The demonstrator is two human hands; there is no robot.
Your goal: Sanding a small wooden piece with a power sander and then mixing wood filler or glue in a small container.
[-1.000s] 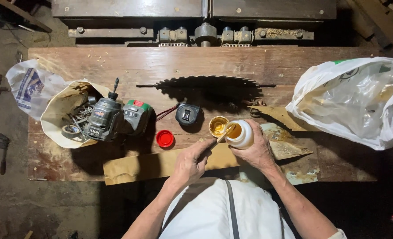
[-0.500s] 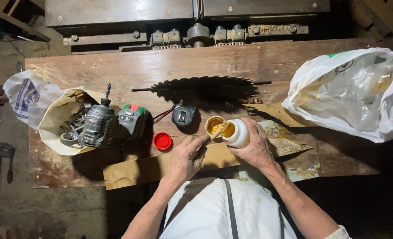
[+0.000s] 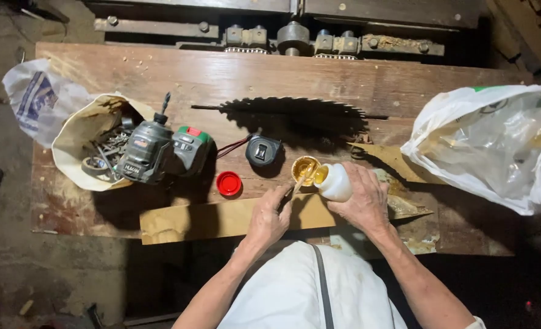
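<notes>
My right hand (image 3: 362,204) grips a white plastic bottle (image 3: 334,182) tipped on its side, its mouth over a small round container (image 3: 304,169) of yellow-brown liquid. Just left of it, my left hand (image 3: 268,216) pinches a thin stick (image 3: 295,187) whose tip reaches the container's rim. A red bottle cap (image 3: 228,183) lies on the wooden workbench (image 3: 179,79) to the left of my left hand. A long strip of brown cardboard (image 3: 203,218) lies under my left hand.
A circular saw blade (image 3: 295,119) rises from a slot in the bench. A cordless drill (image 3: 157,148) leans on a bag of metal parts (image 3: 93,149). A black battery charger (image 3: 263,151) sits mid-bench. White plastic bags lie at the far right (image 3: 496,146) and far left (image 3: 32,97).
Both hands stay at the container with the bottle still tipped; only the head camera has shifted slightly.
</notes>
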